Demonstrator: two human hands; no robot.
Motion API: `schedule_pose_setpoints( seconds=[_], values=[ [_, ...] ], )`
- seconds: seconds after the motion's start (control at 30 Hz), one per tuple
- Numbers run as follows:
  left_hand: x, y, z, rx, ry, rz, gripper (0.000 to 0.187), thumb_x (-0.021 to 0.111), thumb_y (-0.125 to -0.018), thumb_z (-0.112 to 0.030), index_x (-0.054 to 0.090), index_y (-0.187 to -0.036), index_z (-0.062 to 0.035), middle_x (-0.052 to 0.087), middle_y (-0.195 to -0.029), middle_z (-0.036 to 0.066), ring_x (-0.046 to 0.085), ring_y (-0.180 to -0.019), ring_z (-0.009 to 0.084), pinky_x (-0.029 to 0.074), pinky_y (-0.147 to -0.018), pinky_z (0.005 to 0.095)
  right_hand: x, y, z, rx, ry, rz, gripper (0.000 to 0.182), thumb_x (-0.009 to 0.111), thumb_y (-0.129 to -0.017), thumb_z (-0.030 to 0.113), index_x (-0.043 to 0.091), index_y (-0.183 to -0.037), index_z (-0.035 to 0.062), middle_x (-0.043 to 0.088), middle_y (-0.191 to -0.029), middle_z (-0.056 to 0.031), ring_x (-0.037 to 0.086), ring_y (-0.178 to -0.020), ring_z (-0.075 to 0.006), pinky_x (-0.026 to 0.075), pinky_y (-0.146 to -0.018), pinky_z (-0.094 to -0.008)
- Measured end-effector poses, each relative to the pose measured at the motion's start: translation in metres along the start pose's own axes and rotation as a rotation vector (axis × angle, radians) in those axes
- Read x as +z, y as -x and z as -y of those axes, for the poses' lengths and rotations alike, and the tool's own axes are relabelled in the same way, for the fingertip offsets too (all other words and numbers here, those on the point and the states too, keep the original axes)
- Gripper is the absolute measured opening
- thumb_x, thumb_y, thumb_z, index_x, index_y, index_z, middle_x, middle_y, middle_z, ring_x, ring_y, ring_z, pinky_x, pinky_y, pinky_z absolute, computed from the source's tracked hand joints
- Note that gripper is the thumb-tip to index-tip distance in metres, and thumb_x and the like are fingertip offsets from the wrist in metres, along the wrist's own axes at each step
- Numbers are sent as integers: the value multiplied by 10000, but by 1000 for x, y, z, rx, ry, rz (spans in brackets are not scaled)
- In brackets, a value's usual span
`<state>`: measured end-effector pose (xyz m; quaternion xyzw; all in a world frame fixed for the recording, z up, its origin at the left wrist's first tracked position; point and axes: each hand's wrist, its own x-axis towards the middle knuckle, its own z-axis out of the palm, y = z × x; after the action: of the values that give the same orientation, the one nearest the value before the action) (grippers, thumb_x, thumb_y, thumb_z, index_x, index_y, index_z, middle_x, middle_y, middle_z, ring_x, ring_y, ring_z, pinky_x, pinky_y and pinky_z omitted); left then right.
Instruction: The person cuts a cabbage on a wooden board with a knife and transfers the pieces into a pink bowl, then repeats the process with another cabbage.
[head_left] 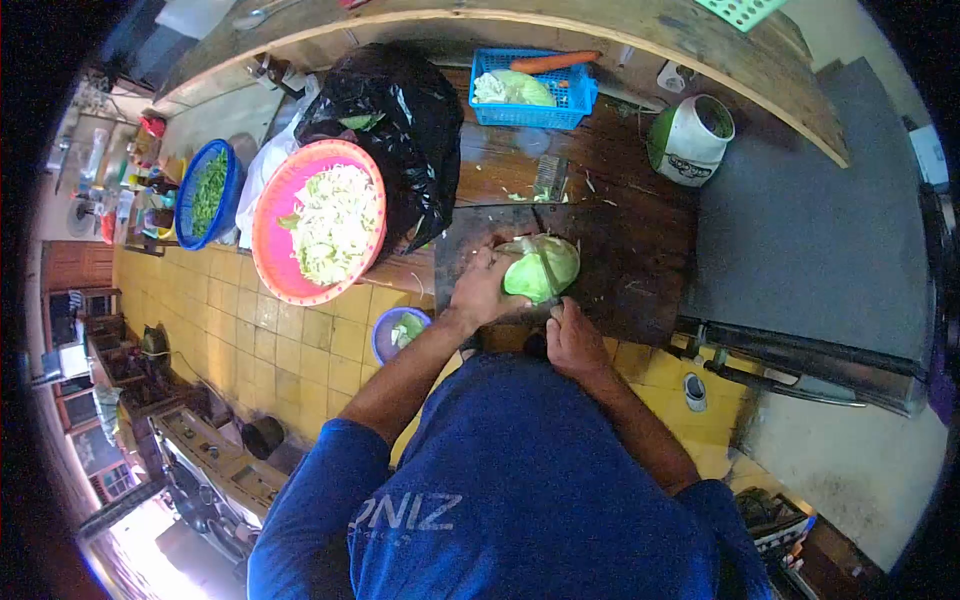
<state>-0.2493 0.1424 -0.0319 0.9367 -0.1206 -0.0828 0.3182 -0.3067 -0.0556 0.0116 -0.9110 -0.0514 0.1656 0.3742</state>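
Note:
A pale green cabbage (540, 268) rests on the dark cutting board (630, 290). My left hand (485, 287) is closed around the cabbage's left side, its thumb low on the front. In my right hand (575, 338) is the handle of a knife (549, 277), whose blade lies across the cabbage near its middle. To the left, a pink basket (268, 235) holds shredded cabbage (335, 222).
Behind the board are a blue basket (530, 115) with a carrot (555, 62), a grater (548, 175) and a white-green container (692, 140). A black plastic bag (400, 120) stands behind the pink basket. A blue basin (208, 195) holds chopped greens; a purple bowl (380, 340) sits lower.

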Motion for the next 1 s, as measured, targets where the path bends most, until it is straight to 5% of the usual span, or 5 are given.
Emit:
schedule_pose_setpoints(
  seconds=[0.07,0.17,0.37,0.67,1.0],
  values=[
    [-2,-4,6,25,-8,90,778,814,-632,-422,489,-1287,-157,445,-1143,189,485,-1115,404,448,-929,452,3,1,12,164,111,70,510,466,-910,216,340,-1303,-83,591,-1075,-306,591,-965,-455,481,-850,-506],
    [-7,-9,10,33,-17,115,767,820,-630,-400,495,-1287,-172,437,-1154,199,485,-1115,406,449,-931,452,18,7,6,36,183,-82,492,440,-922,227,356,-1286,-93,599,-1085,-299,602,-960,-447,494,-847,-497],
    [0,-16,25,187,-142,32,803,829,-606,-361,488,-1309,-177,427,-1217,200,470,-1138,406,439,-946,457,15,7,20,80,147,-45,465,438,-918,215,386,-1254,-102,619,-1027,-293,620,-910,-442,513,-802,-490],
    [-7,-17,19,126,-83,99,717,823,-618,-341,529,-1246,-160,468,-1177,185,455,-1148,406,410,-979,465,11,1,22,155,183,44,365,433,-907,195,406,-1156,-70,610,-929,-316,608,-830,-478,499,-726,-551],
    [-11,-18,17,68,-45,161,731,822,-608,-386,523,-1211,-99,456,-1187,204,445,-1157,404,408,-973,471,5,2,11,116,200,56,447,435,-906,212,387,-1228,-95,616,-938,-317,617,-847,-469,503,-757,-537]
  ],
)
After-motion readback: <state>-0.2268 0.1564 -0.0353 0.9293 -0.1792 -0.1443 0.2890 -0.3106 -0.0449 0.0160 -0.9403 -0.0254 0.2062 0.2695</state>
